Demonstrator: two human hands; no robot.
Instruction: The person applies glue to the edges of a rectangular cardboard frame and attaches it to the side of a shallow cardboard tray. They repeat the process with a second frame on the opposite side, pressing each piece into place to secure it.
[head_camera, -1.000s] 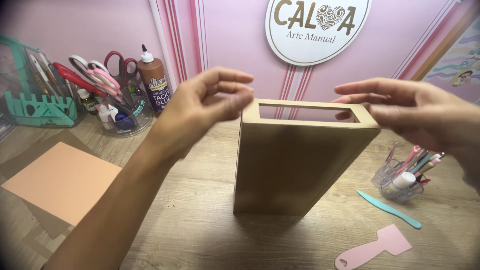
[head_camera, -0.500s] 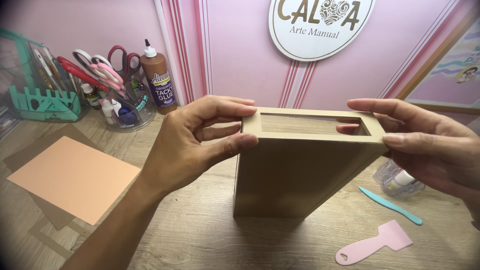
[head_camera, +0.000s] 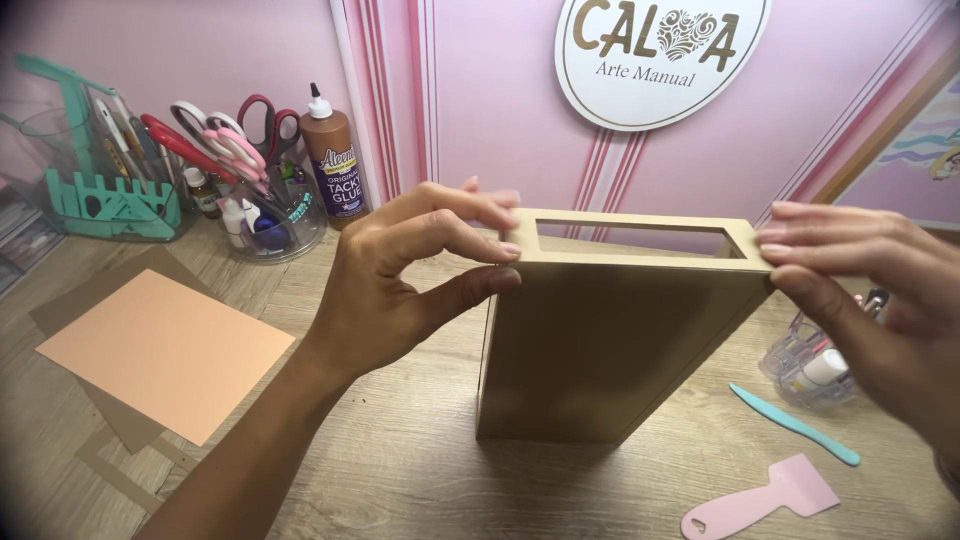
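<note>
Backdrop: pink wall with pale stripes behind a wood-grain desk (head_camera: 420, 470), its planks matte and light.
Box: your tall kraft cardboard box (head_camera: 600, 340) stands upright near the middle of the desk, long axis vertical, its broad plain face turned toward you.
Top: the narrow top end faces up and carries a rectangular cut-out window; edges are crisp, the board smooth and brown.
Left hand: your left hand (head_camera: 400, 280) pinches the top left corner, thumb under the rim, fingertips on top.
Right hand: your right hand (head_camera: 870, 290) grips the top right corner the same way, fingers laid flat along the edge.
Left of the box: a peach paper sheet (head_camera: 165, 350) lies flat over brown card, well apart from the box.
Back left: a clear round tub of scissors (head_camera: 265, 215) and a brown glue bottle (head_camera: 333, 160) stand by the wall.
Right foreground: a teal stick tool (head_camera: 795, 425) and a pink plastic scraper (head_camera: 765, 498) lie on the desk.
</note>
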